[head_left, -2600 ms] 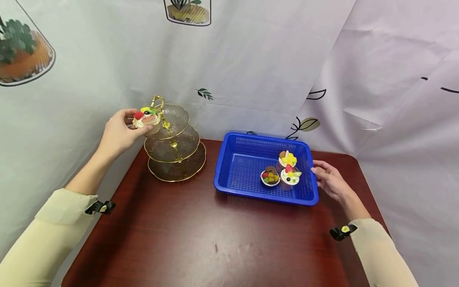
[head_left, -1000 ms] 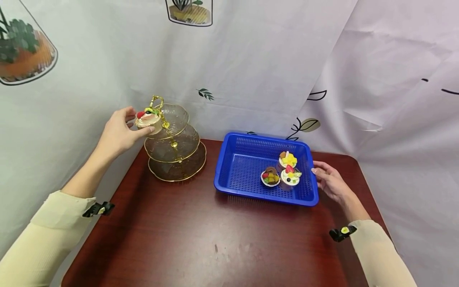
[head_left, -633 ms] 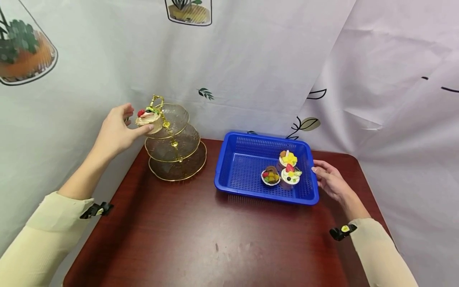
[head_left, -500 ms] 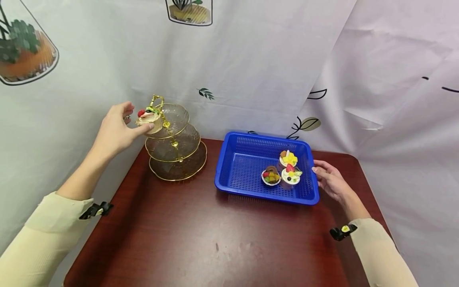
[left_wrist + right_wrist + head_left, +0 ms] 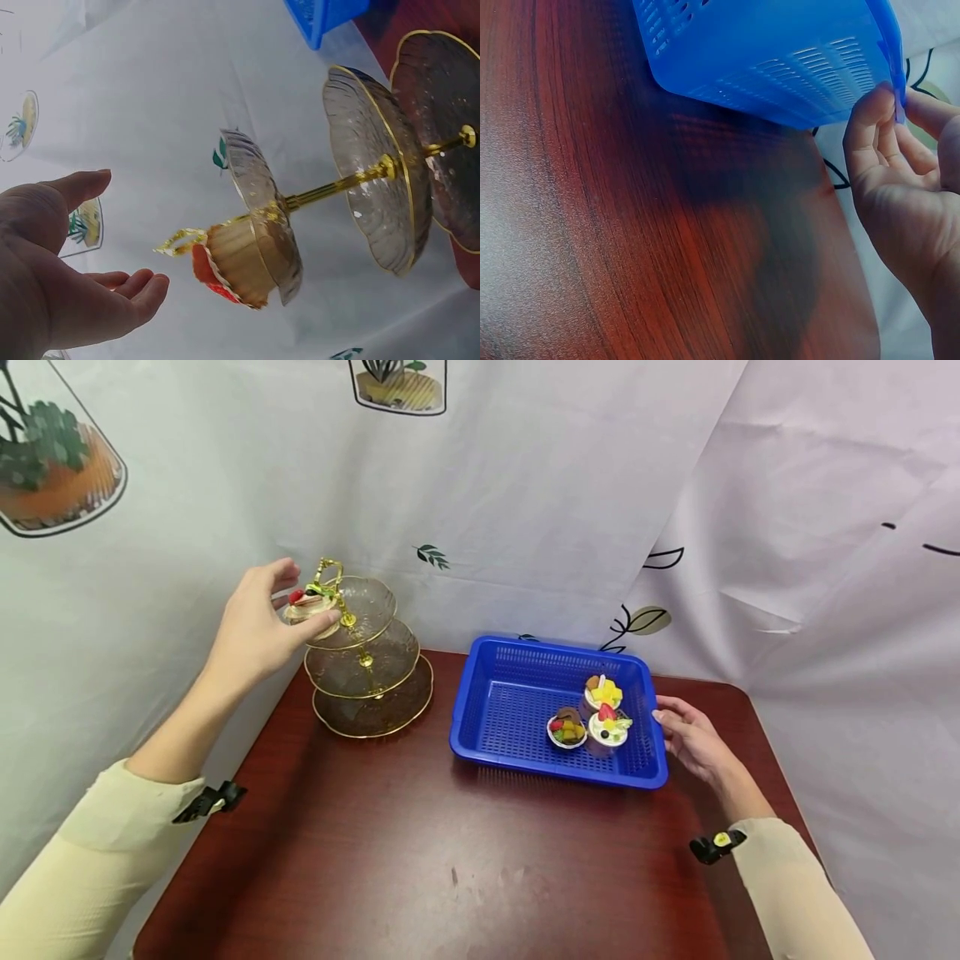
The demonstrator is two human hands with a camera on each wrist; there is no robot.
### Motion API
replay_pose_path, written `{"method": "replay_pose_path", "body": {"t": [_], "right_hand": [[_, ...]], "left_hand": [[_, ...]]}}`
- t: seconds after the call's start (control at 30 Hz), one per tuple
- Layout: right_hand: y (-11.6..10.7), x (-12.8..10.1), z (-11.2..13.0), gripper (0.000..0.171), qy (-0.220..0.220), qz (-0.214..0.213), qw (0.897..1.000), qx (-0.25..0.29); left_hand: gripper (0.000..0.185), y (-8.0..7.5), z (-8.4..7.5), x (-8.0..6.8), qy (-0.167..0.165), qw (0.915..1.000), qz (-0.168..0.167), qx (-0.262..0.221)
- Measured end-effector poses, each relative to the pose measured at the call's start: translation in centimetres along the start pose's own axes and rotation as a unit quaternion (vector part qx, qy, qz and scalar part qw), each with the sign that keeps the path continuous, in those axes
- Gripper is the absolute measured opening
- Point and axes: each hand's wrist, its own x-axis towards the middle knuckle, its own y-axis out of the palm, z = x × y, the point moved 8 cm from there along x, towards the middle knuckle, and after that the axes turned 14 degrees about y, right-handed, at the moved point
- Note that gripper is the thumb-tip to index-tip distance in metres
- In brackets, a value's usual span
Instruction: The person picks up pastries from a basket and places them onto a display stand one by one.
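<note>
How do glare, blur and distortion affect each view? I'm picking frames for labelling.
Head view: sharp, evenly lit, wide-angle bending at the edges; soft sheen on the dark red wooden table. Left wrist view: steeply tilted, the gold-rimmed three-tier glass stand lies sideways; the left hand is close and soft. Right wrist view: the blue plastic basket is blurred; pale glare on the table.

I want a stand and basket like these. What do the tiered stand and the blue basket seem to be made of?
Tiered stand: plates look like clear textured glass, possibly acrylic, since the table shows through; rims and centre rod are shiny gold, likely metal. Blue basket: seemingly moulded plastic, an even glossy blue with rows of slots.
</note>
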Motion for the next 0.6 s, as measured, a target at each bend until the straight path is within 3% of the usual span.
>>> {"method": "replay_pose_path", "body": {"t": [0.37,0.6], "right_hand": [[0.3,-0.1,0.0,0.031,0.004,-0.005,1.0,-0.004],[0.0,-0.1,0.2,0.029,0.007,-0.001,1.0,-0.01]], "left_hand": [[0.086,0.2,-1.5,0.4,0.016,0.9995,-0.015,-0.021],[0.082,1.6,-2.7,1.2,0.036,0.9982,-0.016,-0.046]]}}
